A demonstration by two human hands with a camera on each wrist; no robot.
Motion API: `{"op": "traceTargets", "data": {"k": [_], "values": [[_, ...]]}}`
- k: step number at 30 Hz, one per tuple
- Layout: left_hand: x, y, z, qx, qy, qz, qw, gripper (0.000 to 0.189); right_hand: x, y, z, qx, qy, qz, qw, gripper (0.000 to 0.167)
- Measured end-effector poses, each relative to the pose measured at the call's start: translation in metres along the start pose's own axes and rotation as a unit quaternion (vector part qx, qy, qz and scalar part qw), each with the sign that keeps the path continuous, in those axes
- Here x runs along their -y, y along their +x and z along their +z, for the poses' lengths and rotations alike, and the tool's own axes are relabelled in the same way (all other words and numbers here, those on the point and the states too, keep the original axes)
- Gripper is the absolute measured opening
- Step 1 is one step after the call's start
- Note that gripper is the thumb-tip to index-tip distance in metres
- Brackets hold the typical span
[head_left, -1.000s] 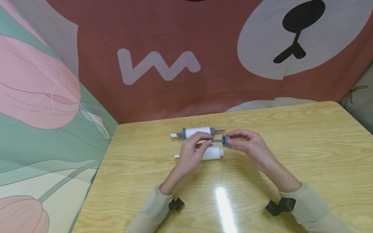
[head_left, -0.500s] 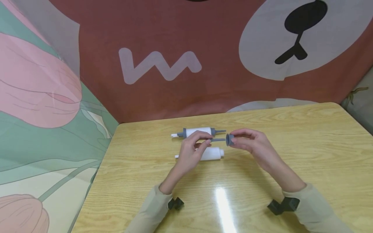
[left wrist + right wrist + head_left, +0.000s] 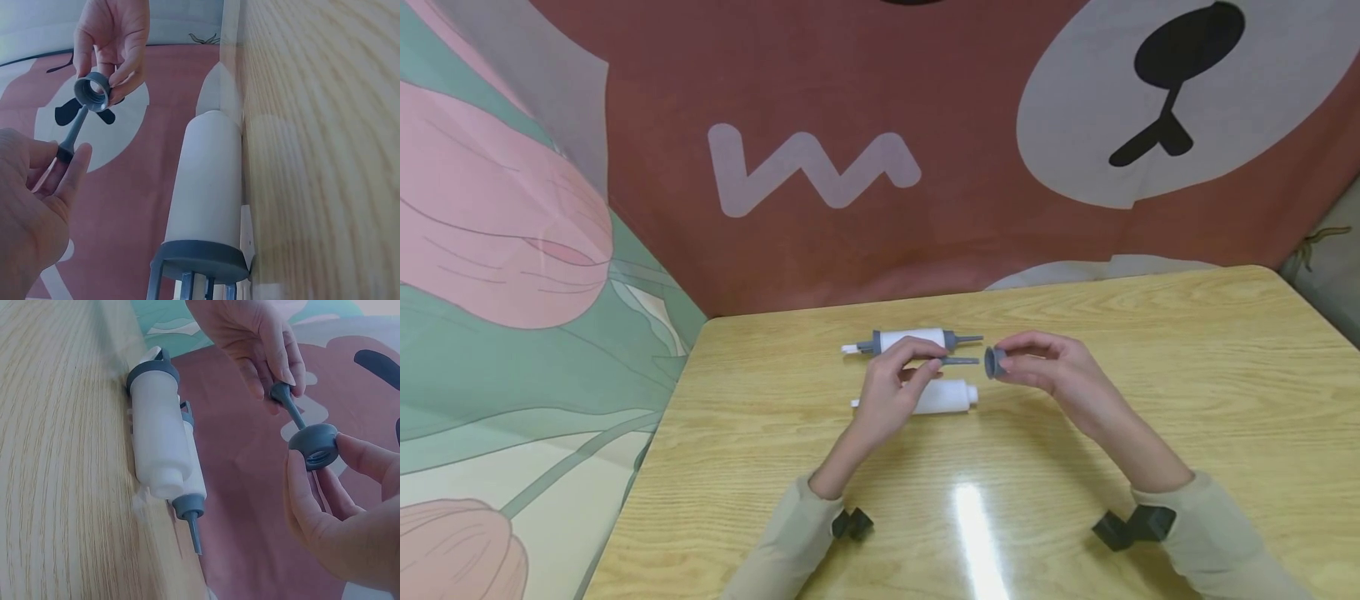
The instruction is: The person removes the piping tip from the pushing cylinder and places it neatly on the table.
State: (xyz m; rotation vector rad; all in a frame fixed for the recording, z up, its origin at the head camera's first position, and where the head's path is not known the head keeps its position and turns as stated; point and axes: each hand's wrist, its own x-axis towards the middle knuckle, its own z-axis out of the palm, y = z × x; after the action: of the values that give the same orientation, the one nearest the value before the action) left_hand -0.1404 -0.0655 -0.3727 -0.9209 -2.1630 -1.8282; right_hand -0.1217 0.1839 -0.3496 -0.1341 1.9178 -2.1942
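My left hand [image 3: 891, 387] pinches the wide base of a slim grey nozzle [image 3: 961, 361], whose thin tip points right. Facing that tip, a grey threaded ring cap [image 3: 995, 363] sits between the thumb and fingers of my right hand [image 3: 1060, 375]. A small gap shows between nozzle and ring in the head view. Inside the ring [image 3: 92, 92], screw threads are visible in the left wrist view. Below my left hand lies a white syringe barrel [image 3: 945, 397] with a bare neck at its right end; the hand hides part of it.
Behind my left hand, a second white syringe [image 3: 912, 338] lies with its grey nozzle fitted and pointing right. Both rest on a wood-grain table [image 3: 820, 450]. A printed cloth [image 3: 880, 242] hangs along the table's back edge.
The right hand has moved to the right with the ring cap, which was around the nozzle and is now off its tip. My left hand has stayed nearly still.
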Motion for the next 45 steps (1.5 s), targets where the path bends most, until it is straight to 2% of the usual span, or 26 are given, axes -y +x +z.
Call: {"op": "traceTargets", "data": {"k": [13, 24, 36, 40, 45], "values": [[0.003, -0.003, -0.002, 0.004, 0.000, -0.006, 1.0000, 0.012, -0.001, 0.000, -0.004, 0.006, -0.026, 0.009, 0.9996, 0.019], [0.005, -0.005, -0.004, 0.010, -0.013, -0.028, 0.9995, 0.011, -0.004, 0.000, -0.006, 0.010, -0.019, 0.006, 0.9998, 0.015], [0.008, -0.006, -0.003, 0.025, 0.037, -0.044, 0.9980, 0.007, -0.006, 0.003, -0.012, 0.030, -0.025, 0.016, 0.9991, 0.013], [0.009, -0.006, -0.003, 0.033, 0.044, -0.053, 0.9971, 0.006, -0.008, 0.004, -0.018, 0.039, -0.051, 0.026, 0.9976, 0.017], [0.012, -0.006, -0.002, 0.050, 0.049, -0.068, 0.9952, 0.007, -0.011, 0.008, -0.027, 0.052, -0.111, 0.047, 0.9914, 0.034]]}}
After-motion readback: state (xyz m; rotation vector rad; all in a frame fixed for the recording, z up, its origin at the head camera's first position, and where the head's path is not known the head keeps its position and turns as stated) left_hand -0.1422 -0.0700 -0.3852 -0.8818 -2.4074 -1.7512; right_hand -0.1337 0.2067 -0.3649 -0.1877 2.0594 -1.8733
